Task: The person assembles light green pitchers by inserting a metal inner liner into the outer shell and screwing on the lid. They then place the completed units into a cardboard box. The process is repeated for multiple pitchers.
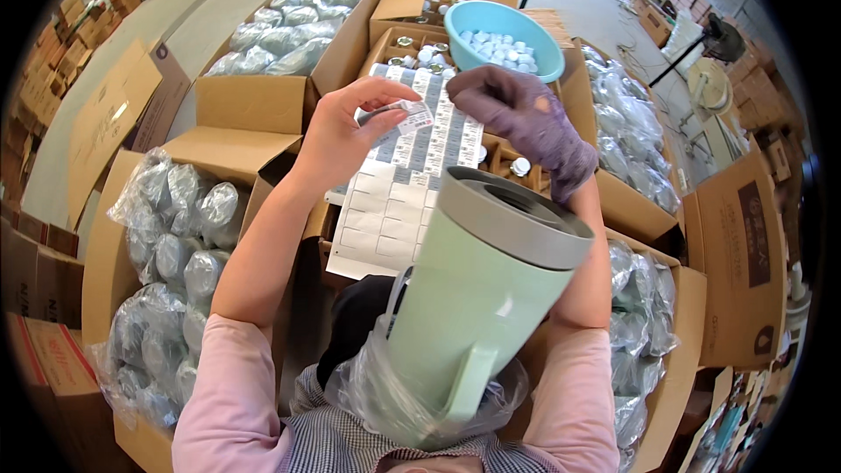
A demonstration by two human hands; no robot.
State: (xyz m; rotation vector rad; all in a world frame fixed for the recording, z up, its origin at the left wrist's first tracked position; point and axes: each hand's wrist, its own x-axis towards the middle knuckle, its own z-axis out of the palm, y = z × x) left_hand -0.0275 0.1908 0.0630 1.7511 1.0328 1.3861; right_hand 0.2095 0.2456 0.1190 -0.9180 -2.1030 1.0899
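Observation:
My bare left hand pinches a small white printed label between thumb and fingertips. Below both hands lies a stack of label sheets; the near rows are blank backing, while printed labels cover the far part. My right hand, in a purple-grey glove, is above the far right part of the sheets. Its fingers are drawn together, and whatever they hold cannot be made out. Close to me, a large pale green tumbler with a handle and grey lid stands tilted in my lap, its lower part in a clear plastic bag.
A light blue basin of white caps stands beyond my right hand. Under the sheets is a divided carton of capped items. Open cartons of plastic-wrapped items flank me, left and right. Another wrapped-item carton stands far left.

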